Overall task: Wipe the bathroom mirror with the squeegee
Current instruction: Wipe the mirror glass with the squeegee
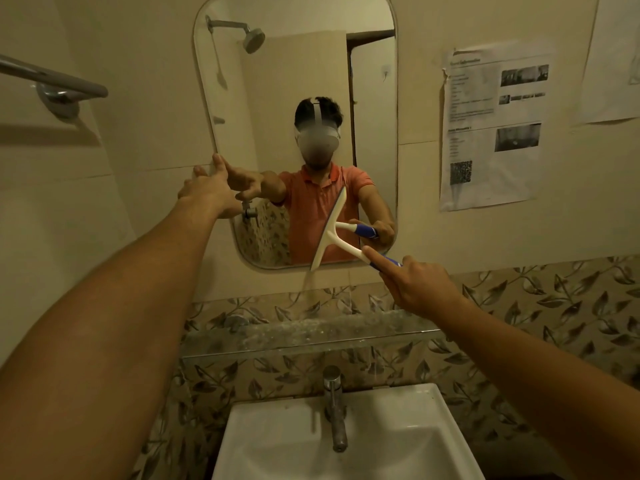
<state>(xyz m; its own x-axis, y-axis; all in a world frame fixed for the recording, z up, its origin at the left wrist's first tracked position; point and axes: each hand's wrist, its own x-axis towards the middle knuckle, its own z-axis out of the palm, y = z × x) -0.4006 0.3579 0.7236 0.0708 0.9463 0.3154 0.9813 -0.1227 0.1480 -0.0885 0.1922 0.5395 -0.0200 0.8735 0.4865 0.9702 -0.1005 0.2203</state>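
Note:
The tall rounded mirror (284, 81) hangs on the tiled wall above the sink. A white squeegee (329, 233) with a blue handle has its blade tilted against the lower right of the glass, its lower tip at the mirror's bottom edge. My right hand (419, 285) grips the blue handle, with the index finger stretched along the white neck. My left hand (207, 188) reaches to the mirror's left edge, fingers spread and straight, fingertips touching the glass. The mirror reflects a person in an orange shirt and both arms.
A glass shelf (304, 337) runs below the mirror, with a white sink (408, 431) and metal tap (334, 407) beneath it. A towel bar (55, 81) sticks out at the upper left. Printed papers (491, 126) are taped to the wall on the right.

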